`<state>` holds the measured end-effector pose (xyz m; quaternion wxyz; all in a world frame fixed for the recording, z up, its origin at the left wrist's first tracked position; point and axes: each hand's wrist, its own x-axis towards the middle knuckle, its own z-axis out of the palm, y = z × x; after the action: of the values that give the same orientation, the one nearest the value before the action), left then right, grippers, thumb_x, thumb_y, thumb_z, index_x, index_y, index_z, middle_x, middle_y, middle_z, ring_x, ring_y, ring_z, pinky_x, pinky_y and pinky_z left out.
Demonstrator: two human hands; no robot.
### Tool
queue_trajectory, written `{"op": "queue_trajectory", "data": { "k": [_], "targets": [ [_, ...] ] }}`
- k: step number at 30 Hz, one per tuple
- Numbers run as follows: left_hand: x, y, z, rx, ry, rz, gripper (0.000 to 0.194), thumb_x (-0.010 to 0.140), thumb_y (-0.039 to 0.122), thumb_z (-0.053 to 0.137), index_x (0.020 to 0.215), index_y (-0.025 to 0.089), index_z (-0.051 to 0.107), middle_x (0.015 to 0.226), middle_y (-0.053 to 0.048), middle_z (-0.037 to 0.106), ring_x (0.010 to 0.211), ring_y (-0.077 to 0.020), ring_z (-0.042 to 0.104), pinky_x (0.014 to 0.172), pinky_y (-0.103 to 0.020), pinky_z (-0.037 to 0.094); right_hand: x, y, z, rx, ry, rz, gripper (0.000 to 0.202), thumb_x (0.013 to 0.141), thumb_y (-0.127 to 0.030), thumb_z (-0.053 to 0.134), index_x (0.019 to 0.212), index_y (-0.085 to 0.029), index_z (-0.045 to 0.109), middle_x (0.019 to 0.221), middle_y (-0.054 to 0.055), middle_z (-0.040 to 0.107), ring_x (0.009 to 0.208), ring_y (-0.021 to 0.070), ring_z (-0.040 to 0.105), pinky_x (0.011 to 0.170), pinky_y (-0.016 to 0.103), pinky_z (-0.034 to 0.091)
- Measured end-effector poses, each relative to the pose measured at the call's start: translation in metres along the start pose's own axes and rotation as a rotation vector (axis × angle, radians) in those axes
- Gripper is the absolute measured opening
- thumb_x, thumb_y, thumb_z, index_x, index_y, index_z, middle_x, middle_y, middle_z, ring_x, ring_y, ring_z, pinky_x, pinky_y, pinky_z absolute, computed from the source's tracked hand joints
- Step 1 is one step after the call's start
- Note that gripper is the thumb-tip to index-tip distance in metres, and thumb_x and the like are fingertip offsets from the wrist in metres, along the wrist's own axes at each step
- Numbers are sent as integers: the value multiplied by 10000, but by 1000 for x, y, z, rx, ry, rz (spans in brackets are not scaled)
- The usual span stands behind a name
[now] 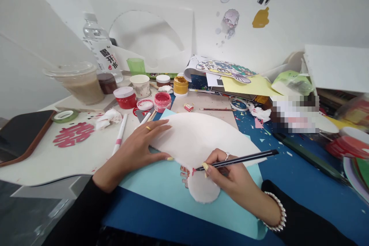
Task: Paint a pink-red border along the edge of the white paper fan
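on ppr (201,134): lh (145,144), pen (248,158) in rh (232,178)

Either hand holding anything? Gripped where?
Right hand: black pen-like tool, held near its tip end. Left hand grips nothing visible, only rests on the white cutout's left edge.

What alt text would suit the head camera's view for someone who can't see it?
A right hand holds a slim black tool to a red mark on a white cutout; the left hand rests at its edge. Paint jars stand behind.
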<state>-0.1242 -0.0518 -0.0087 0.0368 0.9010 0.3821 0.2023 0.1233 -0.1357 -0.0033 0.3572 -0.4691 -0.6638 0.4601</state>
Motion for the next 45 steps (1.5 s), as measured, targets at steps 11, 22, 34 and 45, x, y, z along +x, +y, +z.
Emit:
{"op": "queue_trajectory", "data": {
  "k": [11, 22, 34, 45],
  "targets": [
    [-1, 1, -1, 0, -2, -16, 674, 676, 564, 560, 1234, 236, 371, 1301, -100, 397, 1171, -272, 374, 958, -442, 324, -1, -2, -1, -10, -32, -9, 172, 805, -331, 470, 742, -172, 483, 622, -20, 458, 539, 83, 389, 482, 199, 318],
    [0, 1, -1, -2, 3, -10, 668, 678, 559, 562, 1226, 221, 383, 1300, -106, 400, 1166, -270, 378, 953, -440, 330, -2, -4, -1, 14, -55, -12, 146, 797, -300, 488, 734, -169, 485, 611, -30, 442, 516, 71, 364, 465, 193, 298],
    [-2, 1, -2, 11, 0, -14, 677, 676, 566, 559, 1221, 200, 393, 1298, -111, 402, 1168, -269, 377, 958, -438, 328, -2, -3, -1, 26, -81, -37, 139, 804, -288, 489, 742, -165, 497, 617, -29, 462, 524, 68, 377, 471, 191, 304],
    [0, 0, 0, 7, 3, -12, 682, 674, 570, 558, 1233, 225, 373, 1303, -100, 397, 1169, -267, 376, 955, -437, 329, -1, -2, -1, 68, -87, -20, 139, 793, -289, 510, 738, -162, 513, 607, -34, 463, 515, 61, 373, 465, 185, 300]
  ]
}}
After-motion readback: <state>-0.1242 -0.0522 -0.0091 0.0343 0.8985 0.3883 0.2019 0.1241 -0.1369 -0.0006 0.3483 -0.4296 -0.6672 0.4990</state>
